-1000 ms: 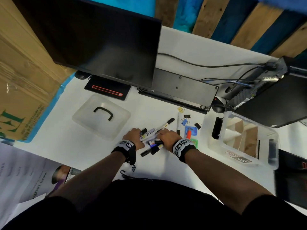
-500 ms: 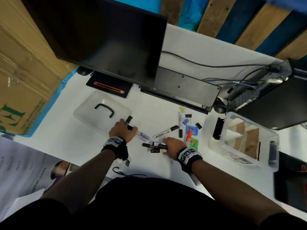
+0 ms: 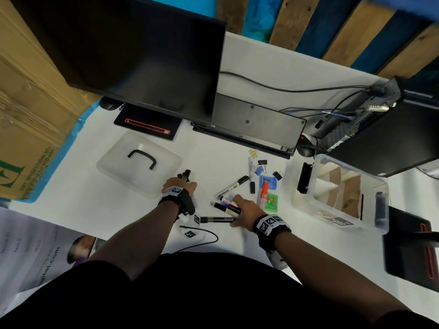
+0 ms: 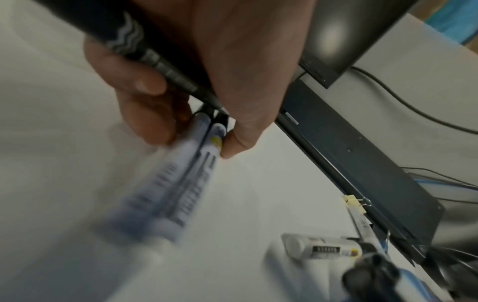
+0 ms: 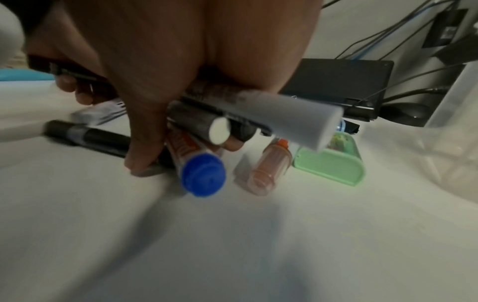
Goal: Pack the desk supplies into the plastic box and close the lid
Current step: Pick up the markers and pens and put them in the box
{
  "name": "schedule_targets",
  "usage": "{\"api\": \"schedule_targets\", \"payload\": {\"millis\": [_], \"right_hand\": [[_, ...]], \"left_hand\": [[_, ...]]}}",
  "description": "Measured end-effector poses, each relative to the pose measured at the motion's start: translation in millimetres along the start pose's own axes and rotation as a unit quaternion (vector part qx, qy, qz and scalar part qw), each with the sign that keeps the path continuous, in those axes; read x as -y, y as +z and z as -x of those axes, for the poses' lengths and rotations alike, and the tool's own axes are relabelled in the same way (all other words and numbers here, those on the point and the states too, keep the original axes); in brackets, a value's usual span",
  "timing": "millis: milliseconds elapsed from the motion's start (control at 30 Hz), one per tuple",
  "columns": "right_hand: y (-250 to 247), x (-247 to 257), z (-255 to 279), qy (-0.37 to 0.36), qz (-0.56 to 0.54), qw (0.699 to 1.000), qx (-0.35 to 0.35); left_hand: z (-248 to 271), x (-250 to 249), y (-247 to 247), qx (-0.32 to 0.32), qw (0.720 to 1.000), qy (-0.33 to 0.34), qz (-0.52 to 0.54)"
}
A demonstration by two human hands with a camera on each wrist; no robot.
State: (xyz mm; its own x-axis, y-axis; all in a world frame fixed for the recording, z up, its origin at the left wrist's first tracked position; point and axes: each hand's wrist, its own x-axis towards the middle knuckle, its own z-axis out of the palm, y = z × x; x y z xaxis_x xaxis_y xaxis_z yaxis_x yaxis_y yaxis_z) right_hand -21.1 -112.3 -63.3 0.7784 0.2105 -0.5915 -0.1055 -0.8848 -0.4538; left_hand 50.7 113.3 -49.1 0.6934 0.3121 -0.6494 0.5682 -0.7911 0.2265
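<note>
Markers (image 3: pixel 226 205) in right hand (image 3: pixel 245 211) (labels blurred, unreadable), "CASA" on plastic box (image 3: pixel 337 220)

White desk (image 3: pixel 273 58) against a blue-and-wood plank wall (image 3: pixel 332 27), holding a dark monitor (image 3: pixel 142 55).

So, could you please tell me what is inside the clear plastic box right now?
The clear plastic box holds brown cardboard dividers splitting it into compartments; no desk supplies show inside. A dark cylindrical item lies along its right edge; whether that sits inside or outside the wall cannot be told.
</note>
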Motion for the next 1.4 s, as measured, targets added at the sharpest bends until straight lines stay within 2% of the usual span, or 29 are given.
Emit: {"api": "schedule_targets", "payload": {"millis": [100,200,333,433,533,633,833,1000,1200,1400], "right_hand": [[-2,6,-1,-0.009,-0.025,1.0,-0.005],[1,22,-3,-0.043,0.03,0.999,0.014],[15,41,-2,-0.091,0.087,0.992,0.028],[21,46,-1,-0.112,0.128,0.985,0.021],[22,42,2,-0.098,0.171,0.98,0.021],[20,26,8,-0.066,0.171,0.983,0.013],[12,-13,28,0.022,0.105,0.994,-0.014],[6,-30,36,0.082,-0.059,0.993,-0.056],[-8,-40,46,0.143,-0.207,0.955,-0.156],[-15,-53,60,0.188,-0.286,0.911,-0.23]], "left_hand": [[0,9,6,-0.025,0.999,0.0,0.032],[2,20,14,-0.048,0.997,0.02,0.055],[0,30,10,-0.025,0.991,0.042,0.121],[-4,36,4,-0.003,0.991,0.062,0.12],[-3,33,-2,0.012,0.989,0.098,0.111],[3,18,-4,0.036,0.986,0.138,0.091],[14,-32,12,0.083,0.966,0.233,0.08],[30,-77,27,0.051,0.962,0.266,0.02],[28,-88,46,0.044,0.951,0.281,-0.119],[31,-76,47,0.068,0.949,0.253,-0.174]]}}
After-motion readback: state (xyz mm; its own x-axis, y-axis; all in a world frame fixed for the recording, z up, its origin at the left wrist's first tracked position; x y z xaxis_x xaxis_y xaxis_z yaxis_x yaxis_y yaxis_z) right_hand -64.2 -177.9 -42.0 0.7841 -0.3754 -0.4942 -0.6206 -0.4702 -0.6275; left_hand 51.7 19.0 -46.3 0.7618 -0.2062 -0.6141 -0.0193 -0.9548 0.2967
